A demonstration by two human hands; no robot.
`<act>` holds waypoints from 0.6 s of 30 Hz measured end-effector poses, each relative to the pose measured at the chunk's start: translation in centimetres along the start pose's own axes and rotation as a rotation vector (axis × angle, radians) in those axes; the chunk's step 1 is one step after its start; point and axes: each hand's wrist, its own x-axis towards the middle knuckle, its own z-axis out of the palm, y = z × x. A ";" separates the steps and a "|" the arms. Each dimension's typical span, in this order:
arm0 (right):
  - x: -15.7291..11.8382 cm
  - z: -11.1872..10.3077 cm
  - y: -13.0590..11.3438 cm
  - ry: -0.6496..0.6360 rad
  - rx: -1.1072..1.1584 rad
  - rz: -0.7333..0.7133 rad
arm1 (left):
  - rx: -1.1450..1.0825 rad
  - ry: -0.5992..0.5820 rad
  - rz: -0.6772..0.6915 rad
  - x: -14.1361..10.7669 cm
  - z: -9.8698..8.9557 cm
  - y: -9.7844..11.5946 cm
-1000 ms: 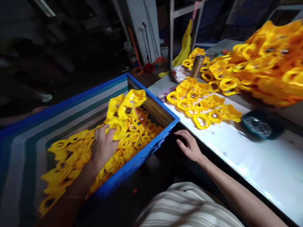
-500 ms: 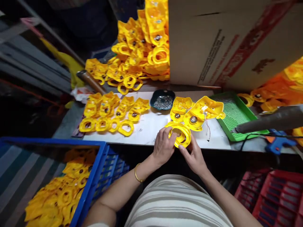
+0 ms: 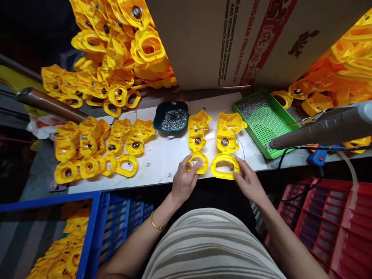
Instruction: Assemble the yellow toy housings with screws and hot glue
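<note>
Two yellow plastic shell parts with ring-shaped handles lie side by side at the front of the white sheet. My left hand pinches the left edge of the left ring handle, thumb near its opening. My right hand grips the right side of the other ring handle. Above the rings stretch the hollow bodies, the left shell and the right shell, each with a round metal piece inside. Thin wires show at both. The fingertips under the rings are partly hidden.
A dark bowl of small metal screws sits behind the shells. To the right is a green perforated tray, crossed by a grey pole. More yellow shells line the left. A cardboard box stands behind; a blue crate is lower left.
The two shells, overlapping before, now lie apart side by side. My hands have moved apart from one ring to separate rings. The view has shifted to the right.
</note>
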 end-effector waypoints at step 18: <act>5.0 -4.7 -3.2 -0.025 -0.893 -0.142 | 0.005 0.037 0.062 5.5 -0.6 3.4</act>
